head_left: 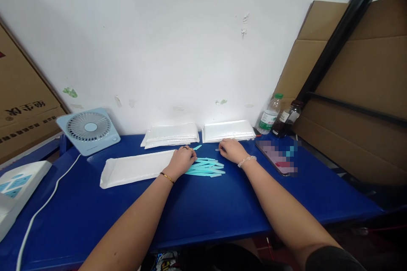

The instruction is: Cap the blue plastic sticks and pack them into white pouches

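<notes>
A loose pile of teal plastic sticks [206, 167] lies on the blue table [197, 207]. My left hand [182, 160] rests at the pile's left end with its fingers curled, pinching one teal stick [197, 147] that points up and to the right. My right hand [231, 150] lies just right of the pile, its fingers bent over something small and pale that I cannot make out. A white pouch [135, 169] lies flat to the left of my left hand.
Two stacks of white pouches [171, 134] [228, 130] sit against the wall. A light blue desk fan [89, 130] stands at the back left, a white device [15, 186] with a cord at far left. Two bottles [269, 115] [287, 119], a phone [277, 156] and cardboard [359, 89] are on the right.
</notes>
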The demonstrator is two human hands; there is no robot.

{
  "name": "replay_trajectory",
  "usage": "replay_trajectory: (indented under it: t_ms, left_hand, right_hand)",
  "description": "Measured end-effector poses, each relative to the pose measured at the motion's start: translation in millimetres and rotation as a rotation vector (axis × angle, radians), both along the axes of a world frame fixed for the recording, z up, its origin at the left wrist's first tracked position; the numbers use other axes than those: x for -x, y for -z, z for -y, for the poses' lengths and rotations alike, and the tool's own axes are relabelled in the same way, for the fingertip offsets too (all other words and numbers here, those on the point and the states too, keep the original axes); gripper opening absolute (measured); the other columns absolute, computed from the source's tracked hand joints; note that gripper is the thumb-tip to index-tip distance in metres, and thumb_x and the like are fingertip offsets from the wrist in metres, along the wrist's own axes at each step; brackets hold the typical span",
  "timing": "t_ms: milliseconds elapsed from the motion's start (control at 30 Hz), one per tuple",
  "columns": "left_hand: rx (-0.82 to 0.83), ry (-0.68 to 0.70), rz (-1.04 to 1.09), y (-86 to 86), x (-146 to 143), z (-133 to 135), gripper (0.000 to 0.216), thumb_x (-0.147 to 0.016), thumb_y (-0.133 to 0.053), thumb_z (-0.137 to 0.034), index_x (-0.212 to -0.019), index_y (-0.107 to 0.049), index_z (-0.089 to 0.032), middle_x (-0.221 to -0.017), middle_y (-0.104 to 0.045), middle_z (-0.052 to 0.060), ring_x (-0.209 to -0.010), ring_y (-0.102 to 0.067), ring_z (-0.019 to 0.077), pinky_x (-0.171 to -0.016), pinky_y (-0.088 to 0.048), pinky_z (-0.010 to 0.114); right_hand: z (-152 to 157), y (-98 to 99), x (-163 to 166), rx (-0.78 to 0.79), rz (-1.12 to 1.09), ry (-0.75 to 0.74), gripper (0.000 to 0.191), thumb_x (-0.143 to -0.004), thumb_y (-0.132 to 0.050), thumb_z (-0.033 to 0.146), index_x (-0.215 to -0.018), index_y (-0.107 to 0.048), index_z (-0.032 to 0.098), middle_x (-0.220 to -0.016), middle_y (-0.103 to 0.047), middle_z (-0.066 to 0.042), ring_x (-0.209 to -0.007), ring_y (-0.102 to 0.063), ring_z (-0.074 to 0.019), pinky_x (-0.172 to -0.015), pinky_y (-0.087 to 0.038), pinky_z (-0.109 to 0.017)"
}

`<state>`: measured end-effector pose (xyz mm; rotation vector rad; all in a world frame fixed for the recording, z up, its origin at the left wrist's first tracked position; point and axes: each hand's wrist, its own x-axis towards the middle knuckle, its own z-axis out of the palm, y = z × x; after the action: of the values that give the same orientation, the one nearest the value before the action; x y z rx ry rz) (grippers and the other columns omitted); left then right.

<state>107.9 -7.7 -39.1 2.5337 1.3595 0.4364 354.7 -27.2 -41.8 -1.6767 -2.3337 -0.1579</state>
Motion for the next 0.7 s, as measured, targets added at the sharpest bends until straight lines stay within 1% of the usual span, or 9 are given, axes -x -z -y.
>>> replay_trajectory:
  t_ms: [100,167,267,333,433,500,567,633,700]
  left_hand:
    - [-0.007,0.028,-0.018,-3.3,-1,4,0.013,-0.080,-0.055,-0.030,-0.079,-0.065,-0.021,-0.090,-0.065,0.005,-0.089,-0.057,0.0225,-0.075,-0.039,0.031]
    - [0.016,0.043,-0.029,-4.4,-1,5,0.013,-0.079,-0.055,-0.029,-0.074,-0.064,-0.021,-0.087,-0.065,0.005,-0.084,-0.058,0.0218,-0.072,-0.039,0.030]
    - [0.071,0.043,0.023,-4.2,2,4,0.013,-0.079,-0.052,-0.026,-0.071,-0.061,-0.020,-0.083,-0.064,0.004,-0.076,-0.058,0.0193,-0.066,-0.038,0.028]
    - [0.115,0.035,0.128,-4.1,5,1,0.013,-0.081,-0.048,-0.026,-0.076,-0.058,-0.019,-0.079,-0.063,0.003,-0.071,-0.057,0.0174,-0.062,-0.038,0.027]
    - [0.189,0.000,0.296,-5.4,11,-4,0.015,-0.083,-0.044,-0.029,-0.081,-0.055,-0.019,-0.074,-0.060,0.001,-0.067,-0.054,0.0158,-0.059,-0.037,0.026]
    - [0.248,-0.011,0.356,-6.9,13,-6,0.016,-0.081,-0.045,-0.031,-0.079,-0.055,-0.019,-0.074,-0.059,0.001,-0.067,-0.053,0.0152,-0.059,-0.037,0.025]
    - [0.311,-0.004,0.393,-8.5,13,-6,0.016,-0.079,-0.047,-0.032,-0.077,-0.055,-0.018,-0.072,-0.058,0.001,-0.067,-0.051,0.0147,-0.059,-0.037,0.025]
    - [0.374,0.014,0.433,-9.9,13,-5,0.016,-0.077,-0.049,-0.033,-0.076,-0.055,-0.018,-0.071,-0.056,0.000,-0.066,-0.050,0.0141,-0.058,-0.036,0.024]
    - [0.436,0.035,0.477,-11.5,12,-4,0.016,-0.076,-0.050,-0.033,-0.076,-0.055,-0.017,-0.070,-0.055,0.000,-0.066,-0.049,0.0133,-0.058,-0.036,0.024]
  right_hand:
    - [2,-1.8,3,-0.027,-0.091,-0.005,0.009,-0.080,-0.053,0.015,-0.077,-0.061,0.018,-0.081,-0.065,-0.007,-0.082,-0.058,-0.0203,-0.079,-0.038,-0.031]
    - [3,-1.3,1,-0.006,-0.273,-0.010,0.010,-0.083,-0.050,0.019,-0.081,-0.060,0.018,-0.078,-0.065,-0.005,-0.075,-0.059,-0.0175,-0.073,-0.041,-0.029]
    - [3,0.3,-4,0.108,-0.633,-0.041,0.015,-0.086,-0.049,0.029,-0.086,-0.060,0.019,-0.076,-0.065,-0.002,-0.064,-0.059,-0.0141,-0.060,-0.044,-0.026]
    - [3,0.7,-8,0.179,-0.839,-0.076,0.019,-0.082,-0.056,0.035,-0.086,-0.062,0.018,-0.074,-0.065,-0.002,-0.064,-0.060,-0.0144,-0.057,-0.046,-0.025]
    - [3,-0.3,-11,0.221,-1.056,-0.116,0.028,-0.070,-0.071,0.040,-0.083,-0.066,0.016,-0.071,-0.067,-0.003,-0.066,-0.062,-0.0160,-0.059,-0.049,-0.027]
    - [2,-0.6,-10,0.218,-1.139,-0.123,0.031,-0.063,-0.077,0.040,-0.081,-0.068,0.016,-0.073,-0.069,-0.004,-0.067,-0.063,-0.0168,-0.061,-0.050,-0.028]
    - [2,0.0,-7,0.188,-1.172,-0.122,0.030,-0.059,-0.079,0.038,-0.078,-0.070,0.016,-0.074,-0.070,-0.005,-0.068,-0.064,-0.0179,-0.063,-0.051,-0.030]
    - [2,1.1,-3,0.111,-1.158,-0.131,0.026,-0.060,-0.080,0.035,-0.076,-0.071,0.017,-0.076,-0.071,-0.006,-0.071,-0.065,-0.0193,-0.066,-0.052,-0.032]
    - [3,1.6,1,-0.004,-1.109,-0.150,0.020,-0.062,-0.078,0.032,-0.074,-0.071,0.018,-0.079,-0.071,-0.006,-0.076,-0.065,-0.0205,-0.071,-0.053,-0.035]
